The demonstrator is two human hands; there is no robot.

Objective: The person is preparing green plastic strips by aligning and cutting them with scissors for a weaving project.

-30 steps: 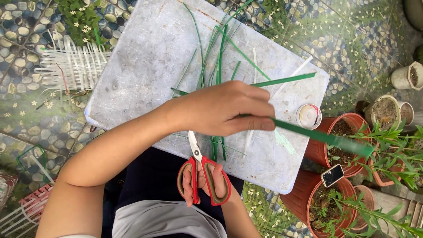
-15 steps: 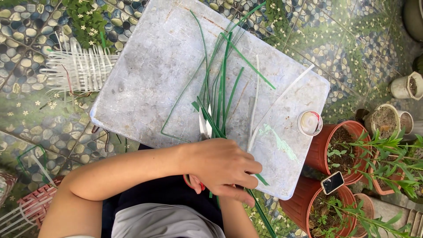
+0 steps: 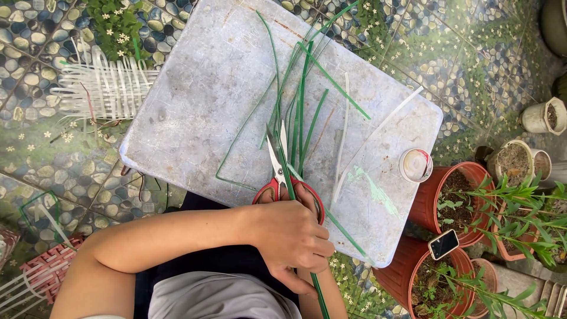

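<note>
**Scissors open on a green strip at the near edge of the board**

Your left hand (image 3: 292,236) lies over the red handles of the scissors (image 3: 280,171) and over a long green strip (image 3: 286,171). The fingers are closed around them, but which part they press I cannot tell. Your right hand is hidden under the left one, so its grip cannot be judged. The blades stand a little apart and point away from you, with the strip running between them and down past your wrist.

The strip looks thin, light and springy. I think it bends easily and may slip sideways from the blades, so take it close to the blades, not at the far end. More green strips (image 3: 304,100) and some white strips (image 3: 342,136) lie loose on the grey board (image 3: 195,94), crossing one another; they can catch each other when you pull one.

The board's near edge is just in front of your hand. To the right, a small white cup (image 3: 416,165) stands near the corner, and clay pots (image 3: 458,195) stand close beside. The left part of the board gives more room.
</note>
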